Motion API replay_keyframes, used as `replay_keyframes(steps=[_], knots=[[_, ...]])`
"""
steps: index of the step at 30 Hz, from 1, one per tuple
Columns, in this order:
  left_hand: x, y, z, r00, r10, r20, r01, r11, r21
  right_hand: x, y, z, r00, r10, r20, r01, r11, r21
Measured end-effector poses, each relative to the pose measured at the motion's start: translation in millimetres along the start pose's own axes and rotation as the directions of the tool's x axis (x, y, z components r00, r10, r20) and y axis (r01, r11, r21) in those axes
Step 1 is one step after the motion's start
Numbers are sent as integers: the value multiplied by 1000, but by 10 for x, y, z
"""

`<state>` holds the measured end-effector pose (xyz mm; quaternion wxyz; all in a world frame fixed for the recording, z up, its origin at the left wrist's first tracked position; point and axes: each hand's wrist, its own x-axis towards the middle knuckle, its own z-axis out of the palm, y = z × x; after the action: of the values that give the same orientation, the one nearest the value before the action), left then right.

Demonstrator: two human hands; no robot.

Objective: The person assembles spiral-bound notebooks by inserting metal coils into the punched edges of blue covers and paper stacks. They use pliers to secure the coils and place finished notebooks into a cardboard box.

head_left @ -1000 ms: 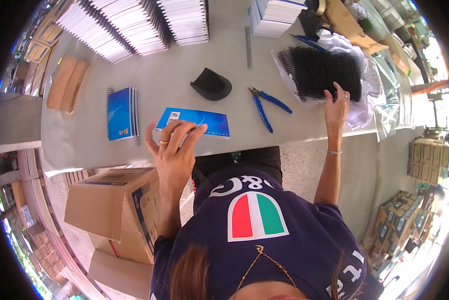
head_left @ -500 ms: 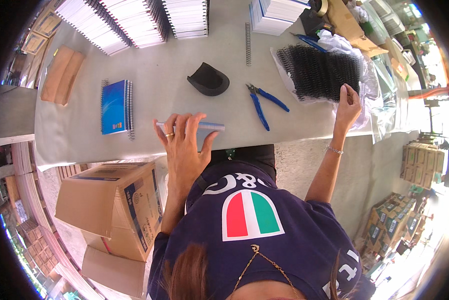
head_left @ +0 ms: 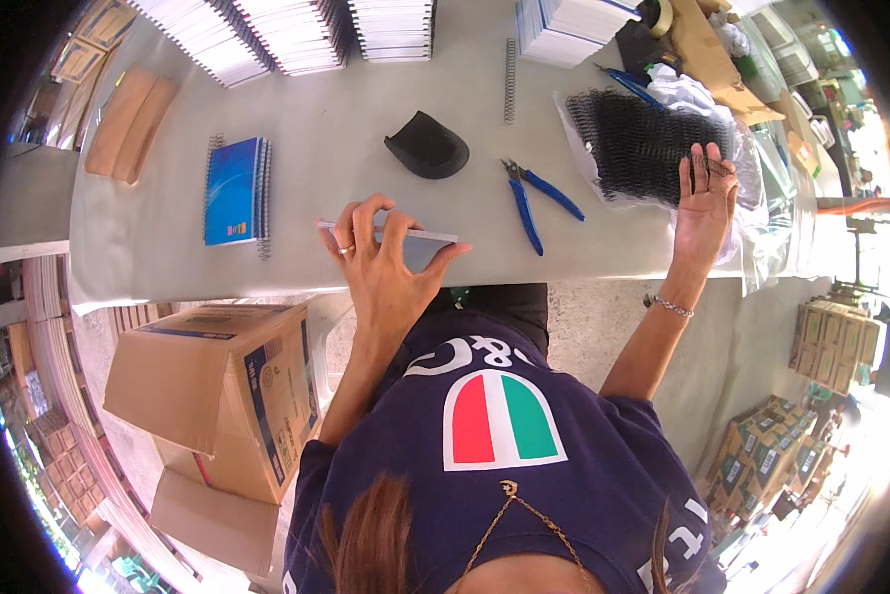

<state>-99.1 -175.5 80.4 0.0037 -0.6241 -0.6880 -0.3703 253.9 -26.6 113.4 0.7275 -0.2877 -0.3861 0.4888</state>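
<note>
My left hand (head_left: 390,252) is closed on a thin pad of paper (head_left: 433,236), seen almost edge-on above the table's near edge. Its fingers go over the far side and the thumb presses the right end. At the right, my right hand (head_left: 704,213) lies at the near right corner of a pile of black spiral binding coils (head_left: 638,139). Its fingers are stretched and spread, with dark coil strands showing about them. Blue-handled cutting pliers (head_left: 532,203) rest between the hands, jaws pointing away. Beyond the pad sits a black curved pocket-like piece (head_left: 427,146).
A blue spiral notebook (head_left: 235,193) and a brown folded cardboard piece (head_left: 130,127) lie left. Stacks of bound notebooks (head_left: 395,30) and a paper stack (head_left: 574,30) stand at the back. One loose coil (head_left: 510,81) lies between them. A cardboard box (head_left: 212,386) stands below the table's left side.
The view has shifted slightly. My left hand has tilted the pad, its right end nearer me. My right hand's fingers have gone from pinched to stretched and spread at the coils.
</note>
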Motion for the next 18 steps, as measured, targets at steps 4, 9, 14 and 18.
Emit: replay_keyframes(steps=[4, 9, 14, 18], knots=[[8, -11, 3, 1000, 11, -10, -11, 1000, -12, -329, 30, 802, 965, 46, 259, -13, 992, -126], [29, 20, 25, 999, 22, -24, -22, 999, 28, -930, 350, 1333, 824, 353, 443, 58, 726, -685], [38, 23, 38, 999, 29, -36, -27, 999, 37, -1164, 444, 1513, 751, 427, 503, 183, 597, -781], [31, 20, 42, 999, 18, -37, -17, 999, 32, -1201, 500, 1521, 750, 374, 546, 231, 625, -745]])
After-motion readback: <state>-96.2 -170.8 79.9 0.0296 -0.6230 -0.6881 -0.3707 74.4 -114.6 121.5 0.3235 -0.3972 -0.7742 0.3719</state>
